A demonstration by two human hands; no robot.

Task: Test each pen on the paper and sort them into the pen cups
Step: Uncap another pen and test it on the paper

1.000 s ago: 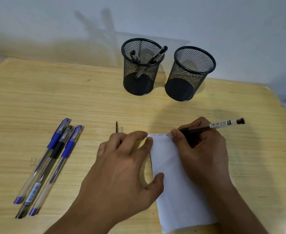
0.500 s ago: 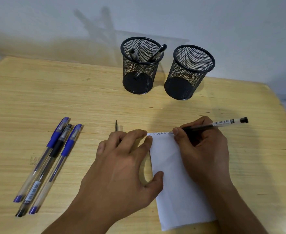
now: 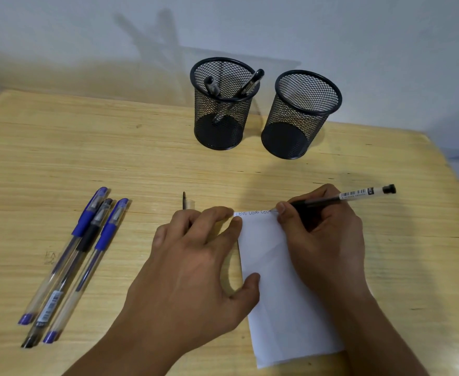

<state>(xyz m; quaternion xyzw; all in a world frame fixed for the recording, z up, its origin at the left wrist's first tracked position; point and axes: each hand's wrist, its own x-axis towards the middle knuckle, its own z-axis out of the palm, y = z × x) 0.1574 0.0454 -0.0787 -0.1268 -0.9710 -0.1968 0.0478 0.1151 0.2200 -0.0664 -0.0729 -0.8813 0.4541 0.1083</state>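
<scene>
My right hand (image 3: 323, 240) grips a black pen (image 3: 358, 194) with its tip on the top edge of a white paper slip (image 3: 282, 308), where small handwritten words run along the edge. My left hand (image 3: 195, 270) lies flat, fingers and thumb pressing the paper's left side. Two black mesh pen cups stand at the back: the left cup (image 3: 220, 126) holds two dark pens, the right cup (image 3: 296, 131) shows nothing inside. Three capped pens (image 3: 79, 256), two blue and one black, lie side by side on the left.
A clear pen cap (image 3: 187, 203) lies on the wooden table (image 3: 87, 158) just beyond my left fingers. The wall is close behind the cups. The table's right edge runs near my right hand.
My right hand has moved the pen tip a little rightward along the paper's top edge, adding more writing. My left hand stays pressed on the paper.
</scene>
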